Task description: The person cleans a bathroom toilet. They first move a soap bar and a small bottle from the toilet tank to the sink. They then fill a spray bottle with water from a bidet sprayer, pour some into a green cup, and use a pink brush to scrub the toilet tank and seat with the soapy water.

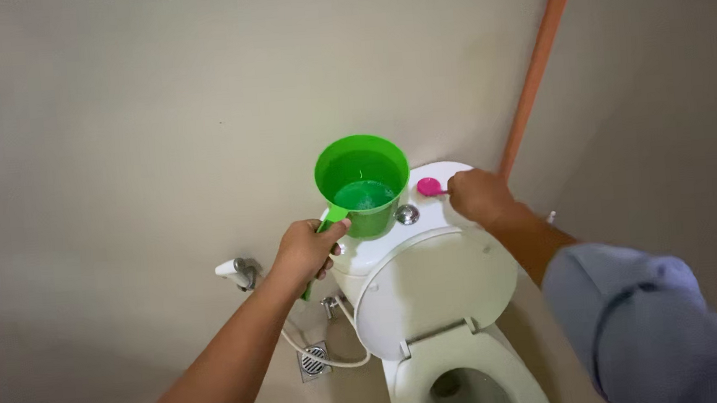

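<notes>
My left hand (305, 251) grips the handle of a green plastic scoop (363, 184) that holds water, lifted just above the left side of the white toilet tank (378, 246). On top of the tank, my right hand (480, 195) is closed around a small tool with a round pink head (429, 186); its handle is hidden in my fist. A chrome flush button (407, 215) sits on the tank lid between my hands. The toilet lid (436, 289) stands raised against the tank, and the open bowl (464, 383) lies below.
A spray nozzle (235, 271) hangs on the wall left of the tank, its white hose (323, 357) looping down past a floor drain (313, 360). An orange pipe (534, 71) runs up the corner on the right. Beige walls close in behind and to the right.
</notes>
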